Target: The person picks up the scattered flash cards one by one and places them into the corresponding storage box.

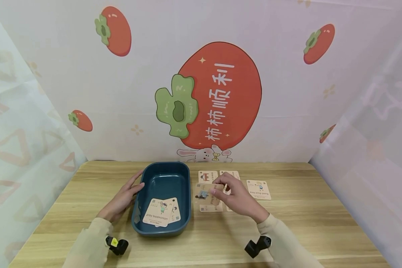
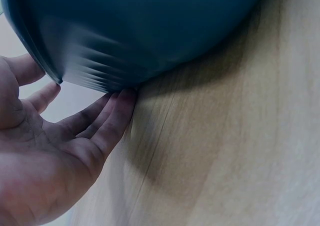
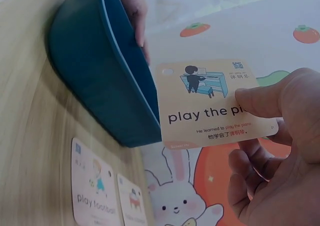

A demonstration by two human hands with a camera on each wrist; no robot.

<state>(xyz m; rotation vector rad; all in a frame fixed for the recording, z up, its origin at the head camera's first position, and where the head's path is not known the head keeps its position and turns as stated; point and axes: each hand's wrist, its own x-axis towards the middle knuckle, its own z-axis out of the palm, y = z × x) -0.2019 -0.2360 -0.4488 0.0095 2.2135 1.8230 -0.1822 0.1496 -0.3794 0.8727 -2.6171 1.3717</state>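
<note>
My right hand point(image 1: 236, 195) pinches a "play the piano" card point(image 3: 202, 103) between thumb and fingers, raised above several cards on the table. A deep blue plastic bin point(image 1: 137, 232) stands to the left. At its left side, my left hand point(image 1: 123, 201) holds the wall, thumb over the rim and fingers against the outside, as the left wrist view also shows. Inside the bin, a "play badminton" card point(image 1: 159, 212) overlaps another card point(image 1: 176, 212). Under the held card lies a "play football" card point(image 3: 95, 183), partly covered in the head view.
Behind the right hand lie a card with a red picture point(image 1: 206, 176) and a partly hidden card point(image 1: 233, 174). A "play ping-pong" card point(image 1: 259, 190) sits farther right. The wooden table point(image 1: 308, 223) ends at a printed cloth backdrop point(image 1: 281, 123).
</note>
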